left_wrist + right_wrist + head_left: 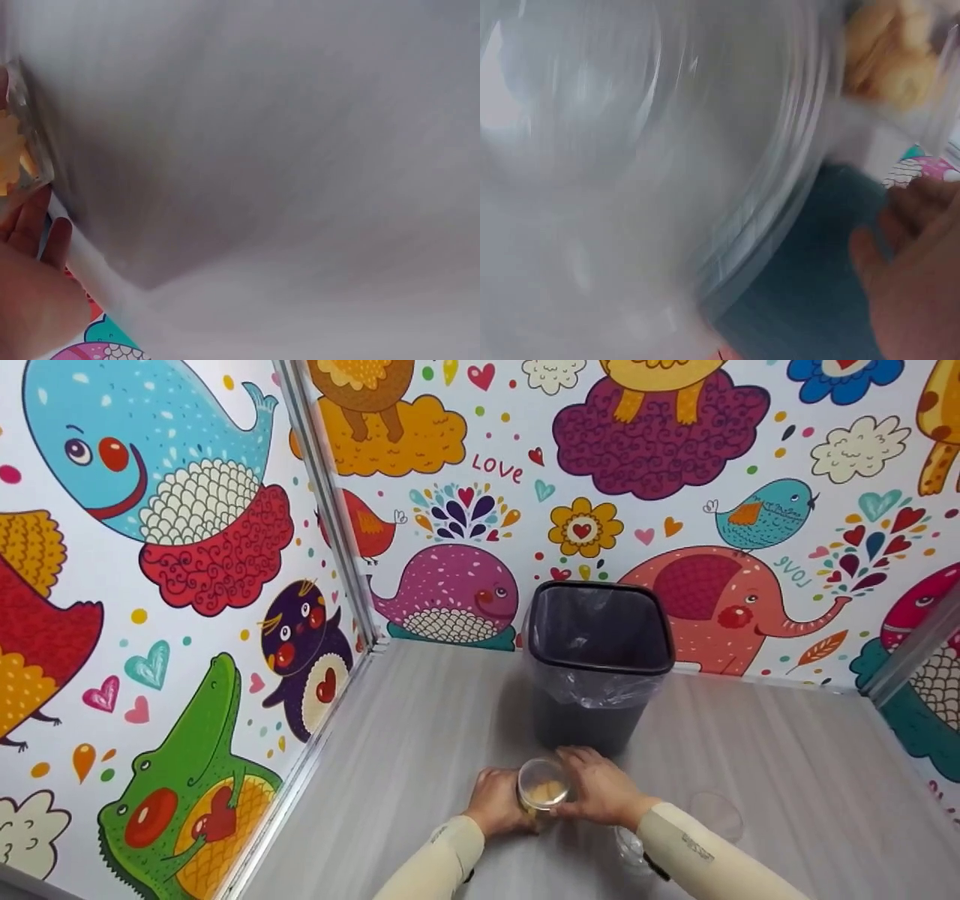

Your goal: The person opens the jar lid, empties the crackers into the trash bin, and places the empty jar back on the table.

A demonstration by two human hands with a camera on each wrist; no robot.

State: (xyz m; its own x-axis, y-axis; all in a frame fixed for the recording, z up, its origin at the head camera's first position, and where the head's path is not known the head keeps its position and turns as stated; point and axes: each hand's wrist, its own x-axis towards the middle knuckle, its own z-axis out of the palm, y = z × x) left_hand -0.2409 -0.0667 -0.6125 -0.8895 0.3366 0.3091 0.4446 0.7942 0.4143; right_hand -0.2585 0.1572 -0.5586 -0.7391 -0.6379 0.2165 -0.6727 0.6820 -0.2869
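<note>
"Walls [442, 592] printed with cartoon animals, and a greyish wood-grain surface [420, 720]. Which containers are there?"

"A dark bin [577, 731] near the back wall, with a clear plastic liner [600, 690] folded over its rim. In front of it, between the two hands, is a clear cup [543, 781]."

"What's in the cup?"

"Pale yellow pieces [547, 793], low down."

"And the hands?"

"The left hand [497, 802] holds the cup from its side. The right hand [604, 789] is at the opposite side, fingers slightly bent; I can't tell whether it grips."

"Anything else?"

"A round clear container [660, 142] under the right sleeve [701, 851], too blurred to read inside. A thin clear disc [718, 816] lies flat beyond that sleeve."
</note>
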